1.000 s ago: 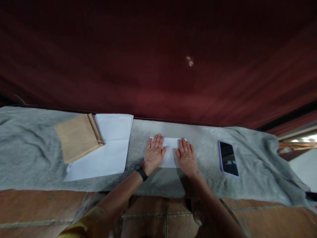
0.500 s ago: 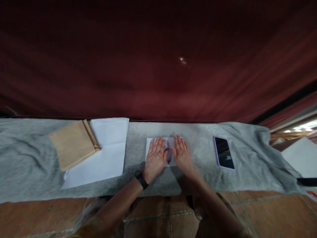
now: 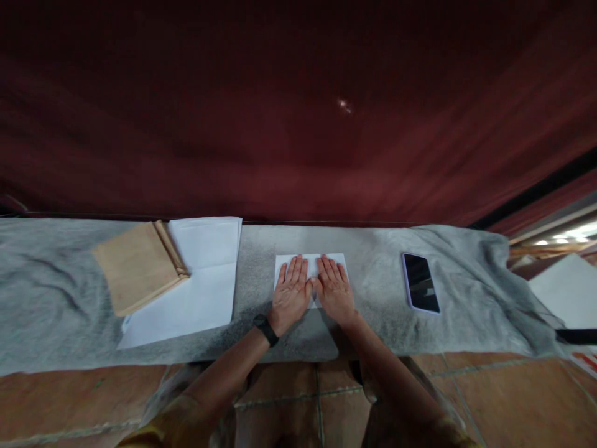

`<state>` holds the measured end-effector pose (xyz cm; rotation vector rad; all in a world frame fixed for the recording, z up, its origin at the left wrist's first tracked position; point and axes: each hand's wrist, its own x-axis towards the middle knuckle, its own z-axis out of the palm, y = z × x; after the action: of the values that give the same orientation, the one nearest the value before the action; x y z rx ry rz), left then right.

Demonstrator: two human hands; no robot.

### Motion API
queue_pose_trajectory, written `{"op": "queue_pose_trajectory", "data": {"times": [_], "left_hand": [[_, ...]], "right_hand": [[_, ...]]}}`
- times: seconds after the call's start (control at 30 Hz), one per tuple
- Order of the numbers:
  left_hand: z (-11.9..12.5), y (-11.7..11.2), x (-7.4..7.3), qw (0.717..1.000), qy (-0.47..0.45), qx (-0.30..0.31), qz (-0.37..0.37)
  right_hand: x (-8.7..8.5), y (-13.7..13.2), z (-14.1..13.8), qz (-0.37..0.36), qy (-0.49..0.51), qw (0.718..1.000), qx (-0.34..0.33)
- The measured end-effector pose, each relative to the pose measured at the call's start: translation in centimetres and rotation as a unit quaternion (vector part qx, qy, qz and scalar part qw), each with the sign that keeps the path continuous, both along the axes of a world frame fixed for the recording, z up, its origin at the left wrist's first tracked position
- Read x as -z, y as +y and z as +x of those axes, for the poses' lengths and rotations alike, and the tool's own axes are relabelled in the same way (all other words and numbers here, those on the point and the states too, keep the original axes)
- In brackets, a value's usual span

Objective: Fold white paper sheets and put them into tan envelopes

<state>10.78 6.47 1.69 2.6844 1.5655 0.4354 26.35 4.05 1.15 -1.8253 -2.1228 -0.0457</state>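
Head view, left hand: your left hand (image 3: 290, 291) lies flat, palm down, fingers straight, pressing the folded white paper (image 3: 311, 259) and gripping nothing.
Head view, right hand: your right hand (image 3: 332, 287) lies flat beside it, unclenched, thumbs touching.
Head view, paper: on the bench's grey cloth (image 3: 373, 274), between the white sheets (image 3: 205, 292) and the phone (image 3: 420, 290).

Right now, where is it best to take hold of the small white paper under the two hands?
Probably the far edge, from the curtain side: the white paper lies flat on the grey cloth, and the left hand and right hand cover its near part.
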Motion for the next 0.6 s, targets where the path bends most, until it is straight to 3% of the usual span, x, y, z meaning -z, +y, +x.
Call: {"op": "queue_pose_trajectory", "data": {"times": [0.6], "left_hand": [[-1.2, -0.3, -0.6, 0.999, 0.015, -0.019, -0.023]], "right_hand": [[1.7, -1.7, 5.4, 0.026, -0.044, 0.998, 0.047]]}}
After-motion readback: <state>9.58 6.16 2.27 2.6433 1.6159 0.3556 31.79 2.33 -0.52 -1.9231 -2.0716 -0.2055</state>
